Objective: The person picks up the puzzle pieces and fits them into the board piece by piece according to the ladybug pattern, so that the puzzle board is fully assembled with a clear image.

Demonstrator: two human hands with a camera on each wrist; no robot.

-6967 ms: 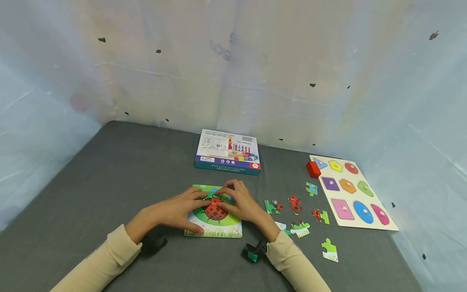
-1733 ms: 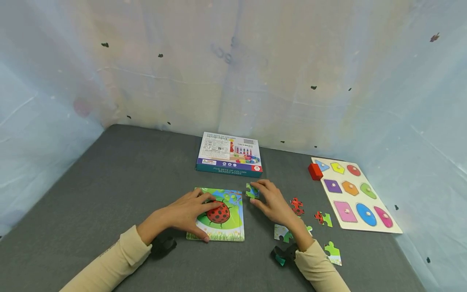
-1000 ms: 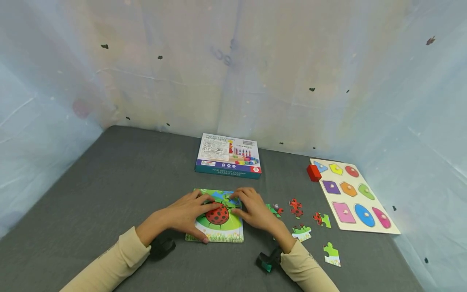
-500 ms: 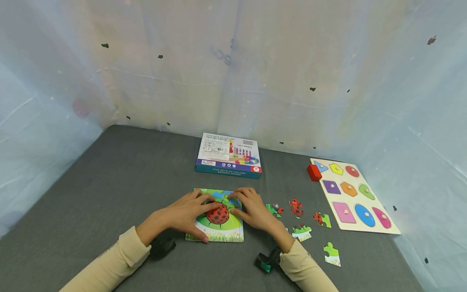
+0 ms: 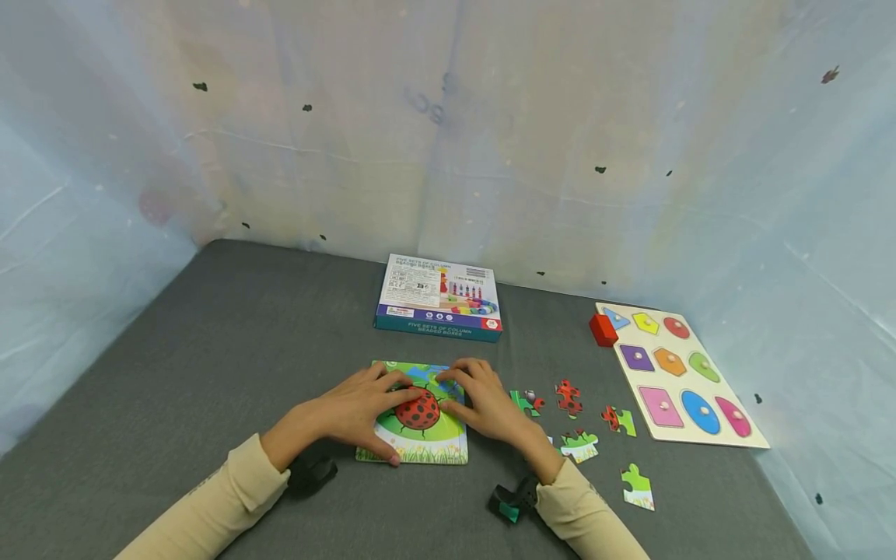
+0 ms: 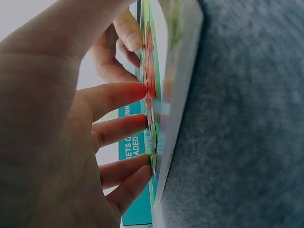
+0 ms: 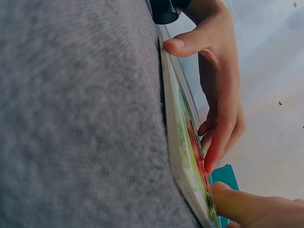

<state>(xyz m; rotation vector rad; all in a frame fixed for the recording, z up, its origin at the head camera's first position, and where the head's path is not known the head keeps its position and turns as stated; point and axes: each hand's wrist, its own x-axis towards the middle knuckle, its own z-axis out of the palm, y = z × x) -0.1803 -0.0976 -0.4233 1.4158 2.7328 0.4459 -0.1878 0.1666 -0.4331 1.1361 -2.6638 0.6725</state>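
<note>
A square ladybug puzzle board [image 5: 428, 452] lies flat on the grey-covered table in front of the person. The left hand [image 5: 355, 408] rests over its left part, fingertips on the picture and thumb at the near edge. In the left wrist view its spread fingers [image 6: 121, 128] press lightly on the board's face. At the board's upper right, the right hand [image 5: 486, 404] has its thumb and index finger around a green-and-blue puzzle piece [image 5: 456, 386], low over the picture and partly covered by the fingers. In the right wrist view the right thumb [image 7: 237, 202] touches the board.
Several loose puzzle pieces [image 5: 568, 400] lie right of the board, one partly behind the right wrist. A red block [image 5: 603, 330] stands beside a wooden shape-peg board [image 5: 707, 373] at far right. A flat bead-toy box [image 5: 439, 299] lies behind the puzzle.
The right hand has carried the green-and-blue piece leftward from beside the board onto its upper right area, then stayed there. The left hand has kept its place over the last second.
</note>
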